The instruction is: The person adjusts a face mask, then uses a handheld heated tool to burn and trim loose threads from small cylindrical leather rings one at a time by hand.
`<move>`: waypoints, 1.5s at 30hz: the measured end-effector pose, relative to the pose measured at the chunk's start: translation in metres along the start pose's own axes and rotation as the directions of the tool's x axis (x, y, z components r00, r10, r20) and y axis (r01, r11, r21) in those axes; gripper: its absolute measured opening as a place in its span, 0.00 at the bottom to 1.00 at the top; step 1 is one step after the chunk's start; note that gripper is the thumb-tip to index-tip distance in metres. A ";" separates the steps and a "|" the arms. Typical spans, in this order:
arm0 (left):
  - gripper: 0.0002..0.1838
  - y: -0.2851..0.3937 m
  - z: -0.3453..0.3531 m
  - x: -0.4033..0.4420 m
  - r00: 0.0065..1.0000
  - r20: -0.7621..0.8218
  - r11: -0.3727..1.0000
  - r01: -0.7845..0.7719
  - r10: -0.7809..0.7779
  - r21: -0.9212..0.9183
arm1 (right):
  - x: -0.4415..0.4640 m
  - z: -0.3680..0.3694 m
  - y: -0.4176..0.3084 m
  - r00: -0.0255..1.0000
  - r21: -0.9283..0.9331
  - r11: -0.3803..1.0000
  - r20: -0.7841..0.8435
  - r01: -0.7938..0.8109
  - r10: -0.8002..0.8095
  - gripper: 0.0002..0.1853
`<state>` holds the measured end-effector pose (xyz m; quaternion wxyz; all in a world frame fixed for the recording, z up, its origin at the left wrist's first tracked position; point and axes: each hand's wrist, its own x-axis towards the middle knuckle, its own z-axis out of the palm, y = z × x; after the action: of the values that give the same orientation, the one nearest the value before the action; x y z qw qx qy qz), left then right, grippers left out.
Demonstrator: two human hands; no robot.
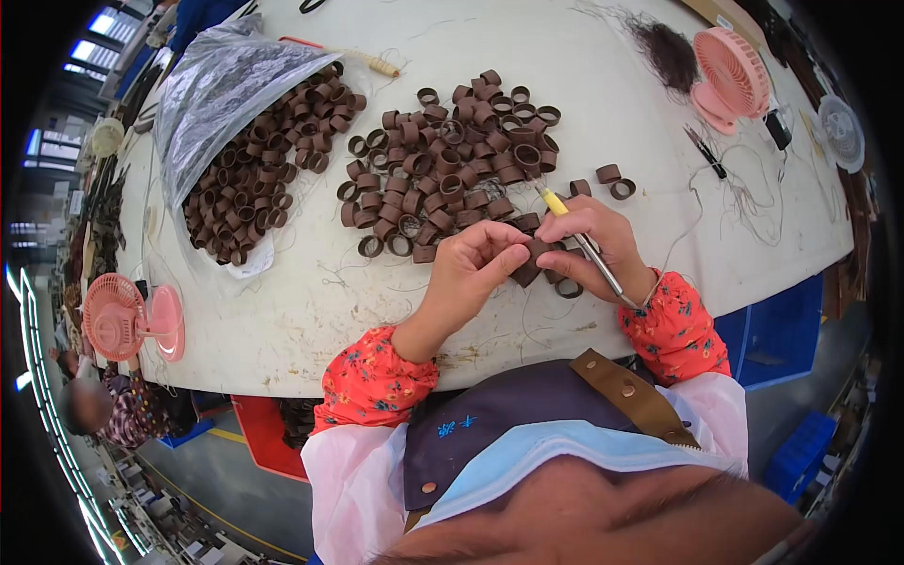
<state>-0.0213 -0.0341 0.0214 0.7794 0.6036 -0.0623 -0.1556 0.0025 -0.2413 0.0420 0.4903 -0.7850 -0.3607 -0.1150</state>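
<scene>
Between my two hands is a small brown ring [538, 250], close to the near side of a pile of brown rings [443, 160] on the white table. My left hand [478, 268] pinches the ring's left side between thumb and fingers. My right hand [601, 247] is closed at its right side and also holds a pen-like tool [603, 266] with a yellow section and metal shaft, its tip pointing up and away. A thin cord runs from the tool's rear end. The fingers partly hide the ring.
A plastic bag [212, 104] spilling brown rings lies at the left. Pink fans stand at the far right [730, 75] and near left [115, 316]. Tweezers [706, 153] and tangled threads lie right. Another person [122, 410] is at the lower left.
</scene>
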 end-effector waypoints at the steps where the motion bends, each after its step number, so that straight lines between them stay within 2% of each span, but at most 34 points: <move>1: 0.07 0.002 0.002 0.000 0.999 -0.024 0.998 -0.025 0.027 0.060 | -0.001 -0.001 0.001 1.000 -0.015 1.000 -0.015 -0.015 0.015 0.16; 4: 0.07 -0.009 -0.003 0.001 0.965 -0.017 0.911 -0.240 0.260 0.334 | -0.002 0.000 0.002 0.998 -0.038 0.999 -0.059 -0.033 0.031 0.16; 7: 0.08 -0.014 -0.006 0.000 0.974 -0.010 0.924 -0.210 0.225 0.320 | -0.004 0.000 0.002 0.994 0.012 0.997 -0.079 -0.075 0.076 0.16; 10: 0.07 -0.009 -0.001 -0.002 0.990 -0.070 0.989 -0.120 0.126 0.082 | -0.002 -0.001 0.001 0.996 0.041 0.998 -0.069 -0.054 0.057 0.17; 13: 0.06 -0.004 0.006 -0.001 0.980 -0.078 0.983 -0.180 0.181 0.022 | -0.001 -0.003 -0.001 0.999 0.045 0.999 -0.037 -0.027 0.029 0.17; 16: 0.10 -0.009 -0.002 0.001 0.975 0.002 0.938 -0.215 0.223 0.272 | 0.002 -0.006 -0.002 0.999 0.000 0.999 -0.018 0.033 -0.033 0.16; 19: 0.14 -0.003 -0.001 0.001 0.970 0.036 0.880 -0.233 0.240 0.415 | 0.004 -0.008 -0.003 0.997 -0.035 0.996 0.008 0.077 -0.077 0.16; 22: 0.13 0.000 -0.004 -0.001 0.946 0.095 0.769 -0.309 0.311 0.560 | 0.002 -0.008 -0.002 0.997 -0.045 0.997 0.029 0.068 -0.067 0.16; 25: 0.12 -0.001 0.001 -0.003 0.898 0.106 0.662 -0.390 0.426 0.640 | 0.001 -0.006 -0.002 0.998 -0.048 0.997 0.035 0.061 -0.059 0.15; 28: 0.09 -0.004 0.003 -0.002 0.824 0.176 0.487 -0.475 0.538 0.733 | 0.000 -0.003 -0.002 0.997 -0.058 0.996 0.031 0.074 -0.072 0.15; 31: 0.08 -0.006 0.002 -0.001 0.800 0.194 0.447 -0.498 0.568 0.744 | -0.001 0.000 -0.003 0.998 -0.053 0.997 0.022 0.060 -0.059 0.15; 34: 0.06 -0.004 0.003 -0.001 0.827 0.131 0.541 -0.468 0.546 0.699 | -0.002 -0.001 -0.003 1.000 -0.019 0.999 0.013 0.026 -0.026 0.15; 35: 0.06 -0.004 0.003 -0.001 0.863 0.087 0.635 -0.431 0.498 0.641 | -0.002 -0.001 -0.003 1.000 -0.005 1.000 0.010 0.012 -0.012 0.15; 37: 0.05 -0.002 0.004 0.000 0.923 0.015 0.796 -0.340 0.385 0.501 | -0.002 0.000 -0.002 0.999 -0.014 1.000 -0.027 0.024 -0.025 0.14; 40: 0.03 -0.014 0.002 0.000 0.971 0.032 0.956 -0.241 0.239 0.168 | -0.003 -0.002 -0.001 0.999 -0.032 0.999 -0.016 0.027 -0.027 0.14; 43: 0.04 -0.012 0.001 -0.003 0.989 0.083 0.992 -0.125 0.123 0.023 | -0.004 -0.003 0.000 1.000 -0.027 0.999 -0.004 0.029 -0.030 0.15; 45: 0.04 -0.011 0.002 -0.003 0.983 0.078 0.983 -0.171 0.165 0.074 | -0.004 -0.002 0.001 1.000 -0.002 1.000 -0.001 0.013 -0.013 0.14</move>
<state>-0.0268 -0.0372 0.0115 0.7623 0.6210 -0.1471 -0.1082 0.0005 -0.2451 0.0407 0.4890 -0.7830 -0.3655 -0.1188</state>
